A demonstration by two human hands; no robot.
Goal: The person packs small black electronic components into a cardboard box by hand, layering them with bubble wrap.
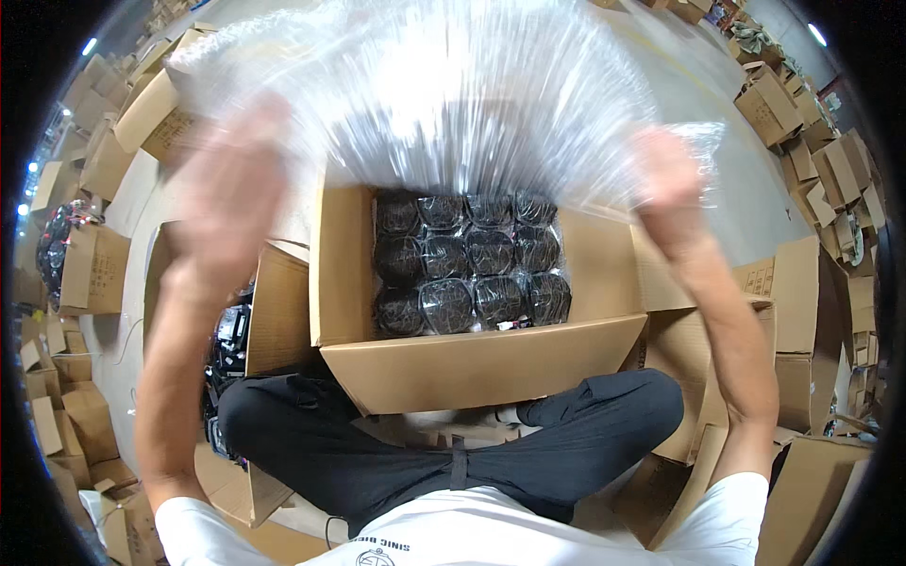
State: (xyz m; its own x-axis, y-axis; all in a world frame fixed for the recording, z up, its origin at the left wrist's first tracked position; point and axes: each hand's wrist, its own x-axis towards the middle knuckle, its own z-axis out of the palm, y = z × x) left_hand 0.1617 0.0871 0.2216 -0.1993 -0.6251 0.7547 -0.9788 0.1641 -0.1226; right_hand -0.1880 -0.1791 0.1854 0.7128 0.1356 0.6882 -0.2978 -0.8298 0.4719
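One plastic sheet (491,118), widest left-to-right

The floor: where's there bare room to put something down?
Bare floor shows between the left hand and the left boxes, and between the right hand and the right boxes. It's crowded beside both knees, with more boxes, and inside the middle box, packed with black bundles.

Bright, diffuse illumination; lamps (818,35) glare at the upper left and right margins. Strong reflection bleaches the middle of the clear plastic sheet (415,104), streaked by motion. The left hand (236,179) and right hand (668,170) are blurred; the wrapped black bundles (444,255) appear sharper, with small highlights. Fisheye curvature bends the periphery; corners are black.
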